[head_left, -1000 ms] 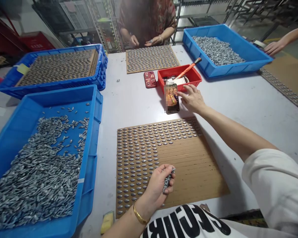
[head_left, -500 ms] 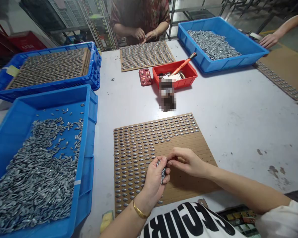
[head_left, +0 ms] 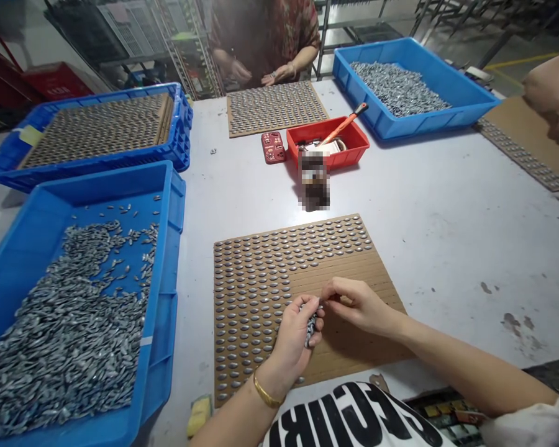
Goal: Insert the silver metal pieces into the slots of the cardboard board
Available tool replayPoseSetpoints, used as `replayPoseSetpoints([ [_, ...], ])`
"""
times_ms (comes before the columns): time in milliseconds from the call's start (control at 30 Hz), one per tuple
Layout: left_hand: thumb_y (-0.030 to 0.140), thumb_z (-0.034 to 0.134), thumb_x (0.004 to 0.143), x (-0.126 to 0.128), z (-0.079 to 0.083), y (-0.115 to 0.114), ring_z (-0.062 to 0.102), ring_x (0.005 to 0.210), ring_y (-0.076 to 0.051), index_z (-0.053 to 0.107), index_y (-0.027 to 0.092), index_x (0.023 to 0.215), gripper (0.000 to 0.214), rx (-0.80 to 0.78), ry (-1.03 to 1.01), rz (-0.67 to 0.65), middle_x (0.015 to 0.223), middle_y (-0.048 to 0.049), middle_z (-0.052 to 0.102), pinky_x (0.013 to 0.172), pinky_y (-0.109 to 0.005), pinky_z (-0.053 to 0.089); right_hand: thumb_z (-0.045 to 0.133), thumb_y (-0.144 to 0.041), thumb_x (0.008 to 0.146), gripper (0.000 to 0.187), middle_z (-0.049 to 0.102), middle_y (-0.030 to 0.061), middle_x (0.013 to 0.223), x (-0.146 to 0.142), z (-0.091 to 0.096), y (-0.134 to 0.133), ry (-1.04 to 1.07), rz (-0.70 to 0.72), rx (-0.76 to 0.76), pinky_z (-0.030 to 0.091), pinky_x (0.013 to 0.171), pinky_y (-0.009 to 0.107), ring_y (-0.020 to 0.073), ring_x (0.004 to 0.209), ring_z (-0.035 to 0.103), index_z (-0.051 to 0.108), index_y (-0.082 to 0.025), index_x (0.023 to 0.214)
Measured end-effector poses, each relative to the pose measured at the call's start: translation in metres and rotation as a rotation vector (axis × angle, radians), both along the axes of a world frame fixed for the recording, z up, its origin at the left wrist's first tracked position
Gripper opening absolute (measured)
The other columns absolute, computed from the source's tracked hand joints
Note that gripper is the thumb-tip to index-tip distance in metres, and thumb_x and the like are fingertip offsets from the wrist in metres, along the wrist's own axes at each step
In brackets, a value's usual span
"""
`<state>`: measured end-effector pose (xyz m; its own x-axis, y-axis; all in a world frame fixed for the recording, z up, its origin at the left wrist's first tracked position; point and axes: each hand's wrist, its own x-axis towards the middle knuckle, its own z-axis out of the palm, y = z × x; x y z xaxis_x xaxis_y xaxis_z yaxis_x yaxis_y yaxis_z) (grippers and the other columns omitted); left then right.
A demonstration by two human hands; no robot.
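Observation:
Over a brown corrugated cardboard sheet (head_left: 354,341), my left hand (head_left: 294,332) is closed around a clump of small grey metal pieces (head_left: 310,329), shaped like pointed ovals. Its thumb lies on top of the clump. My right hand (head_left: 354,304) is pinched right beside the left fingertips; a tiny piece seems to sit between the two hands, but what the right fingers grip is hidden. Rows of the same oval pieces (head_left: 246,298) are set in the sheet along its far and left parts. Bare grooves show on the right and near side.
A blue bin (head_left: 168,205) heaped with loose pieces stands at left, a blue crate (head_left: 181,124) with filled sheets behind it. Ahead are a red tray (head_left: 354,155), a dark red case (head_left: 273,148) and another blue bin (head_left: 428,127). Co-workers' hands (head_left: 279,74) appear opposite and at right.
My two hands have shifted slightly to the right, still close together. The co-worker opposite has moved their hands apart, and the one at right has drawn a hand over their sheet.

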<state>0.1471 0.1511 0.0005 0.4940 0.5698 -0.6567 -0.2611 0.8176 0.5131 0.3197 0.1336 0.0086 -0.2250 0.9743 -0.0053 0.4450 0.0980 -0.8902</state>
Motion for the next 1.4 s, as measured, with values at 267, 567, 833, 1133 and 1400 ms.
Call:
replayPoseSetpoints([
  [267,0.042,0.067,0.077,-0.002,0.001,0.004,0.044,0.051,-0.005,0.058,0.016,0.088,0.030,-0.063,0.036,0.007,0.072,-0.0006,0.054,0.036,-0.013,0.019,0.051,-0.021,0.090,0.010,0.063,0.0040,0.082,0.022,-0.009,0.012,-0.113,-0.078,0.152,0.046,0.067,0.028,0.0154,0.075,0.057,0.061,-0.020,0.088],
  [567,0.042,0.073,0.071,0.001,0.000,-0.002,0.042,0.051,-0.003,0.056,0.017,0.085,0.034,-0.094,0.040,-0.054,0.075,0.0010,0.053,0.036,-0.014,0.018,0.043,-0.016,0.093,0.022,0.065,0.0062,0.088,0.038,-0.052,0.035,-0.454,-0.063,0.373,0.048,0.071,0.029,0.0170,0.081,0.059,0.063,-0.022,0.096],
  [833,0.038,0.075,0.069,0.002,0.001,-0.002,0.042,0.052,-0.004,0.052,0.018,0.083,0.033,-0.074,0.060,-0.057,0.074,0.0021,0.051,0.036,-0.014,0.017,0.043,-0.013,0.092,0.023,0.064,0.0067,0.092,0.039,-0.056,0.041,-0.584,-0.061,0.412,0.047,0.072,0.027,0.0166,0.084,0.058,0.064,-0.021,0.096],
  [1133,0.037,0.076,0.068,0.002,-0.001,-0.002,0.043,0.053,-0.004,0.059,0.017,0.090,0.034,-0.093,0.058,-0.044,0.077,0.0001,0.054,0.036,-0.014,0.017,0.044,-0.007,0.088,0.025,0.064,0.0085,0.094,0.042,-0.050,0.041,-0.743,-0.004,0.410,0.044,0.073,0.028,0.0189,0.086,0.055,0.065,-0.019,0.094],
  [1400,0.028,0.076,0.065,0.005,0.003,0.002,0.046,0.052,-0.005,0.063,0.015,0.092,0.032,-0.093,0.067,-0.021,0.079,-0.0025,0.060,0.036,-0.015,0.017,0.045,-0.008,0.088,0.025,0.063,0.0093,0.093,0.040,-0.050,0.039,-0.754,-0.012,0.390,0.044,0.072,0.029,0.0202,0.086,0.055,0.066,-0.019,0.097],
])
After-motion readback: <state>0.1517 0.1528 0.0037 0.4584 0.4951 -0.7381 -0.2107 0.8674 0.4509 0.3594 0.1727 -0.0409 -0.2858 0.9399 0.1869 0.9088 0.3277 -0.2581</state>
